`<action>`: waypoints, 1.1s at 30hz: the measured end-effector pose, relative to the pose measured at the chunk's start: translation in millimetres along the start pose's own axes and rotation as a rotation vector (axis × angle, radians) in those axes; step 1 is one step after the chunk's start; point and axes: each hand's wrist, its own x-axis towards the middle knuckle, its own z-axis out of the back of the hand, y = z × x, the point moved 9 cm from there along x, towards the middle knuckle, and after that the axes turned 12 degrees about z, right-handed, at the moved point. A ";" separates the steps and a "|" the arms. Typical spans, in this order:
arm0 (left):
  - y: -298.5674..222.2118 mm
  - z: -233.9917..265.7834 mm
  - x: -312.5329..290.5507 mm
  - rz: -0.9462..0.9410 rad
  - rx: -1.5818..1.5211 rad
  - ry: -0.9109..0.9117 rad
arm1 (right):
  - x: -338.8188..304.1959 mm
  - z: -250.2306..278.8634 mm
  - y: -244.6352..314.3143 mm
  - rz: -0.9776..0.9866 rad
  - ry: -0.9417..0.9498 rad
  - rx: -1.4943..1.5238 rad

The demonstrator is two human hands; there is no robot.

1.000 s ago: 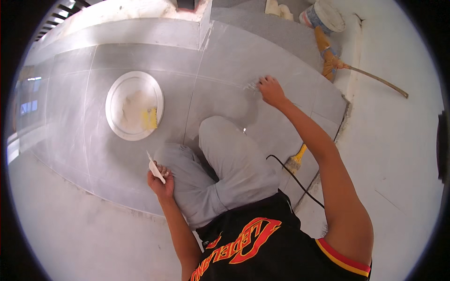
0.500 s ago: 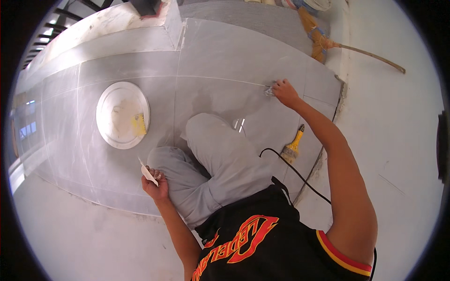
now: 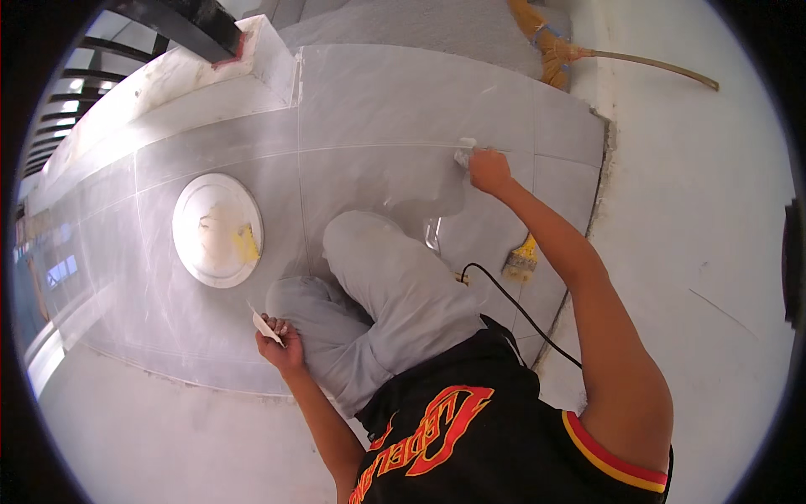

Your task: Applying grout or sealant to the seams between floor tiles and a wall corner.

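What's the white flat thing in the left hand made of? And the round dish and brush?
White flat thing: maybe plastic, as it looks smooth, matte and thin.
Round dish: perhaps plastic or coated metal; its rim looks smooth and shiny.
Brush: probably fibre bristles, dull and stringy; its yellow handle could be plastic or wood.

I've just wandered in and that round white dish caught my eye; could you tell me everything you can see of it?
The round white dish has a broad, smooth rim; whether it is plastic or metal, I cannot tell. It lies flat on the gray tiled floor, left of the person's knees. Inside are a pale, off-white substance and, toward the right side, a yellow piece too blurred to identify. The left hand is nearer, but neither of the hands touches it.
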 end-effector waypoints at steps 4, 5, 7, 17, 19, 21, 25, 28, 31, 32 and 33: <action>-2.3 7.1 -0.1 -0.021 0.016 -0.095 | -14.2 -8.0 -8.5 0.012 -0.061 -0.020; -3.1 6.8 0.6 -0.007 -0.001 -0.064 | -17.5 -10.4 -15.3 0.009 -0.057 -0.020; -6.4 10.3 -0.5 -0.019 -0.024 -0.038 | -12.3 -4.7 -32.0 -0.034 0.153 0.058; -3.5 2.4 2.3 -0.029 -0.026 -0.036 | -41.4 -16.6 -104.2 -0.644 -0.031 0.283; 5.7 -2.2 5.3 0.016 -0.047 -0.030 | -22.9 -14.9 -81.0 -0.504 -0.147 0.124; -1.3 4.7 -2.9 -0.045 0.201 -0.217 | 10.5 -19.6 -29.6 -0.536 -0.027 0.237; -5.8 12.6 -4.3 -0.025 0.345 -0.393 | 69.8 -9.7 79.2 -0.102 0.132 0.522; 10.5 -46.6 -1.9 -0.046 0.408 -0.260 | 70.0 24.2 121.6 -0.043 0.022 0.658; 37.1 -116.6 -3.3 -0.043 0.715 -0.052 | 31.8 102.8 146.0 0.197 -0.174 0.848; 38.8 -121.2 1.3 -0.036 0.788 -0.095 | 11.5 137.6 153.7 0.271 -0.190 0.871; 45.0 -136.4 2.8 -0.079 0.835 -0.015 | -12.1 173.1 152.9 0.312 -0.264 0.881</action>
